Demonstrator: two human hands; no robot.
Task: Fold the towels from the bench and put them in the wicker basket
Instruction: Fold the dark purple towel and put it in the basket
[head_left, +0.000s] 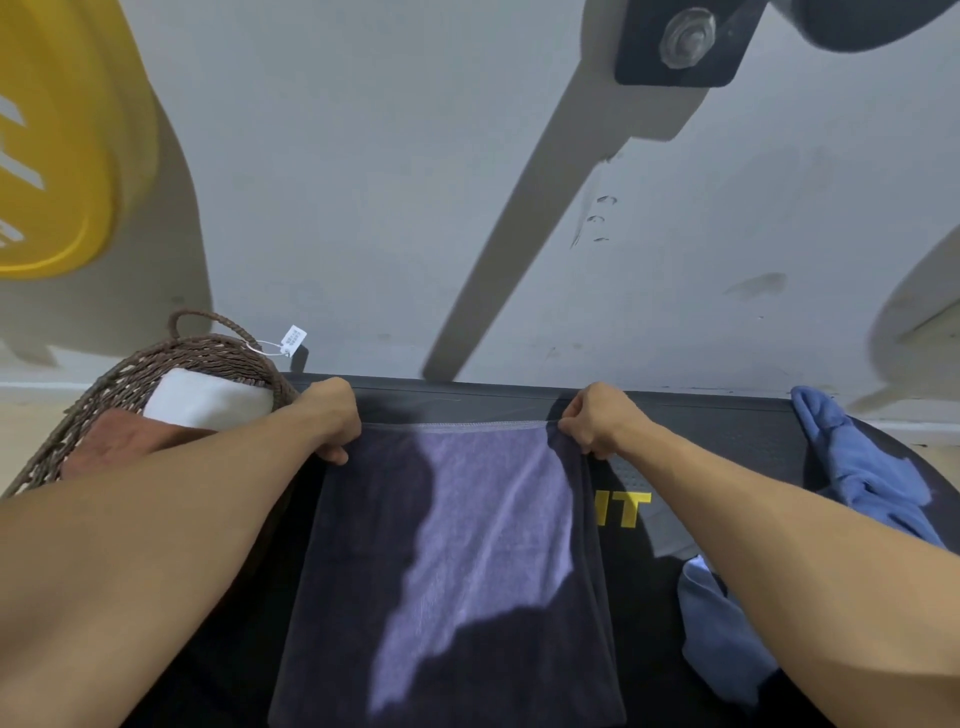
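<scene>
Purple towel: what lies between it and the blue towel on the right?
In the head view, bare black bench with yellow lettering, crossed by the right forearm, separates the purple towel from the blue towel.

The purple towel (457, 561) runs off the bottom edge; forearms cover part of the wicker basket (130, 379).

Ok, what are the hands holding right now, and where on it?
The purple towel: the left hand pinches its far left corner, the right hand its far right corner, on the bench.
</scene>
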